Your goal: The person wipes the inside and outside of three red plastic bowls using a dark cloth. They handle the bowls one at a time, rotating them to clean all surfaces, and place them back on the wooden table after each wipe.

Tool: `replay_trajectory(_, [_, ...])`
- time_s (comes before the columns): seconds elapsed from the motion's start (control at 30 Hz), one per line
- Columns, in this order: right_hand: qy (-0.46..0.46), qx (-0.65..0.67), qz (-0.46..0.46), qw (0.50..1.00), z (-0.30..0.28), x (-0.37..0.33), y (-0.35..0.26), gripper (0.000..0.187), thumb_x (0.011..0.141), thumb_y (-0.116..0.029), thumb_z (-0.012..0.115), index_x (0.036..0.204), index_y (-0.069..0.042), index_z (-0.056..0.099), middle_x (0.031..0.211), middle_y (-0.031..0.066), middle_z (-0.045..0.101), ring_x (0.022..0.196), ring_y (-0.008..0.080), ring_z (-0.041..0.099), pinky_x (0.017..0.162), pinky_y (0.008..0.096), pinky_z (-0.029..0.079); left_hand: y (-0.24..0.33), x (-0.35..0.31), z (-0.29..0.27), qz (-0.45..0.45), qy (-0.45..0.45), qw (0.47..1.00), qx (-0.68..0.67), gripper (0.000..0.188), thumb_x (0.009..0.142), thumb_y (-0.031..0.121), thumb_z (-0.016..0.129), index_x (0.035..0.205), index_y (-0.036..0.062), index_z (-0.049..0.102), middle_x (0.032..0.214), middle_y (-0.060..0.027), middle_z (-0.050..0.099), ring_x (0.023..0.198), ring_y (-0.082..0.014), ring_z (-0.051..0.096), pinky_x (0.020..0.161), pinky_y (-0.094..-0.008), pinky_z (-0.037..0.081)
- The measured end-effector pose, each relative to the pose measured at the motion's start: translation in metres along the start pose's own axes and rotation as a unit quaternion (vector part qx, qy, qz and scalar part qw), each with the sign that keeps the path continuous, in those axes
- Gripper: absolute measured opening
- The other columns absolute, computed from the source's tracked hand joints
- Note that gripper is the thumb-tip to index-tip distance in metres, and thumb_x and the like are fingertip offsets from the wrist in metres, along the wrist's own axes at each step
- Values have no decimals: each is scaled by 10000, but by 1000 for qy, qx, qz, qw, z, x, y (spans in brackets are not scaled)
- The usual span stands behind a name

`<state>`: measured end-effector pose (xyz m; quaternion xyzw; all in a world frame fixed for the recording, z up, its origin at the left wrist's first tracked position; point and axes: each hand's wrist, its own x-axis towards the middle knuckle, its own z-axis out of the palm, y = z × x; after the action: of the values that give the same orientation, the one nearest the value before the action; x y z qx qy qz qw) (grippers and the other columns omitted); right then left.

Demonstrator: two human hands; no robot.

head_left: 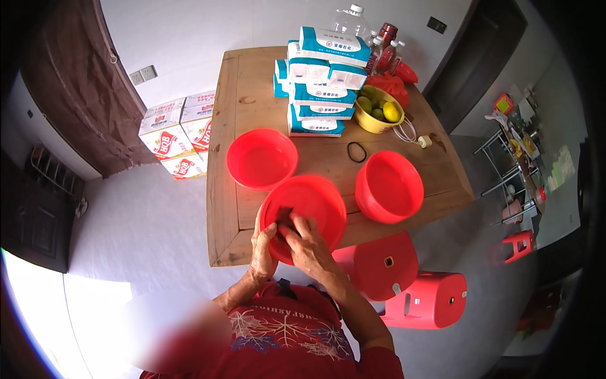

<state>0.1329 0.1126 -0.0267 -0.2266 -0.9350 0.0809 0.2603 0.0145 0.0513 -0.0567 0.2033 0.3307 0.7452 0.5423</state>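
A red plastic basin (328,205) is tilted toward me over the near edge of the table. My left hand (261,254) grips its left rim, thumb on the inner side. Inside the basin my right hand (308,245) presses a dark brown piece (283,217), perhaps a rag, against the wall; most of that piece is covered by the fingers. Two more red basins stand on the wood, one to the left (262,158) and one to the right (389,187).
On the wooden table (252,82) are stacked tissue packs (322,95), a yellow bowl of fruit (372,121), a black band (356,152), a white cable (405,131) and bottles (386,54). Red stools (379,265) stand at the near right, cardboard boxes (170,129) left of the table.
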Motion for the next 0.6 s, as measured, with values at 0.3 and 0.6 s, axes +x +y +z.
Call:
replay_trajectory(0.3, [112,-46,180,976,-5,25,22,381,714,37,575,1091,-24,577,1085,154,508,904,358,494,776,418,456,-3,4,0,-67,-20,996,-51,547,934,320,445,1363,10,310,1326,-128,437,1205,-214,440,1016,-358,361])
replay_trajectory(0.6, [-41,162,58,984,-3,26,-11,217,691,20,554,899,-5,607,1110,151,517,902,361,534,762,431,486,2,8,-9,-49,9,997,65,497,914,455,441,1175,37,508,1121,-124,567,1021,-229,553,894,-364,441])
